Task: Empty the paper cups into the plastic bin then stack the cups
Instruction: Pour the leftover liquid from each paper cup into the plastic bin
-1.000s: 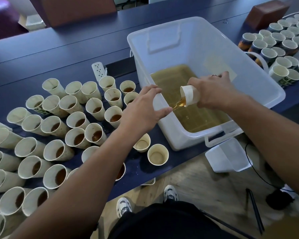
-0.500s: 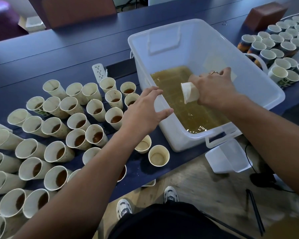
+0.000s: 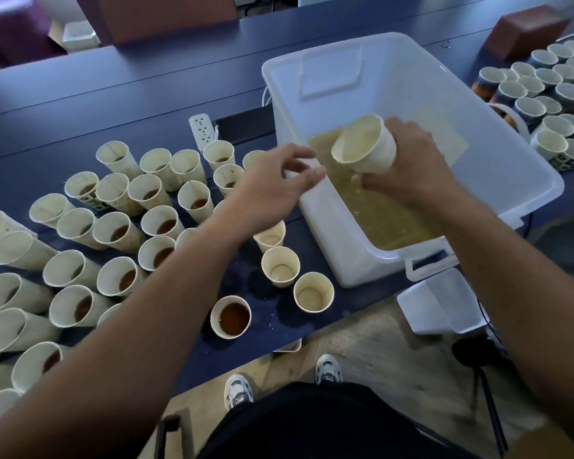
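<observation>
My right hand [image 3: 408,167] grips an empty paper cup [image 3: 365,144] over the clear plastic bin [image 3: 497,150], the cup's mouth tilted toward me and to the left. Brownish liquid [image 3: 381,210] covers the bin's floor. My left hand [image 3: 279,183] hovers at the bin's near-left rim with fingers loosely spread, holding nothing. Three empty cups [image 3: 280,266] stand in a row just below my left forearm, beside the bin. A cup with dark liquid [image 3: 231,316] stands near the table's front edge. Many cups with liquid [image 3: 120,233] crowd the table on the left.
A white power strip [image 3: 204,130] lies behind the left cups. Darker printed cups [image 3: 544,94] fill the table's far right, with a brown box [image 3: 527,28] behind them. A white scoop-like container [image 3: 441,306] hangs below the bin's handle. The table's front edge runs just past the nearest cups.
My right hand has turned the cup from pouring, mouth down, to mouth facing me, and brought it left toward my left hand. The left hand shifted slightly toward the bin rim.
</observation>
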A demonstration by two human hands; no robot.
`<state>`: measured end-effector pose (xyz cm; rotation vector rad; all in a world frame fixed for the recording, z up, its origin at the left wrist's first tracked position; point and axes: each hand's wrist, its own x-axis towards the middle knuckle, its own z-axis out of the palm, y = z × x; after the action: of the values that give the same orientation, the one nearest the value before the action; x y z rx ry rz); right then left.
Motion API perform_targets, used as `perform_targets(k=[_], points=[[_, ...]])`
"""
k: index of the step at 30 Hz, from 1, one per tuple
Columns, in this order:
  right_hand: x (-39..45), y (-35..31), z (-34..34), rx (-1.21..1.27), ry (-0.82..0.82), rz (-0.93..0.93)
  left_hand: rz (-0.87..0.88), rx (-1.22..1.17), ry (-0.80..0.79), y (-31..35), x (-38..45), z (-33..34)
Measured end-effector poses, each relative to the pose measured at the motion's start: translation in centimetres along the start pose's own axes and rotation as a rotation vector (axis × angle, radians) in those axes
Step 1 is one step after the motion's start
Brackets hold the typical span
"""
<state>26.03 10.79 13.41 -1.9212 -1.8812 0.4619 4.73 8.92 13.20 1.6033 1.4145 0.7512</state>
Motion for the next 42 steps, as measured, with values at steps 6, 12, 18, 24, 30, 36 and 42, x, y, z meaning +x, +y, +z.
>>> perform_targets(k=[6,12,18,24,30,36,42], points=[[-3.2,-7.3,1.0,0.17,0.051,-0.224,0.009,-0.105,0.173,1.8,-3.4,-5.9],[-5.0,-10.3,5.5,0.156,-0.208,-0.315,-0.13,-0.061,0.29,-2.4,-7.0,-8.3],[-5.0,-10.1,9.7,0.425,-0.397,-0.275,-0.3,0.071,0.363,-7.5,-9.3,-8.3],[-5.1,-10.8,12.1,0.218,-0.221,-0.331,-0.316,0.058,0.36,-9.6,-10.0,-7.0],[-3.9,-9.9,15.3,0.005,-0.235,-0.25,-0.372,0.223,0.312,-12.1,-11.3,-7.2],[-2.7,-9.1,18.9,-0.281,-0.402,-0.178,-0.583,0.538,0.019,-14.2,-12.6,-5.0],[-2.1,-8.8,21.6,-0.341,-0.406,-0.209,-0.618,0.639,-0.039,-15.3,-12.5,-3.0]])
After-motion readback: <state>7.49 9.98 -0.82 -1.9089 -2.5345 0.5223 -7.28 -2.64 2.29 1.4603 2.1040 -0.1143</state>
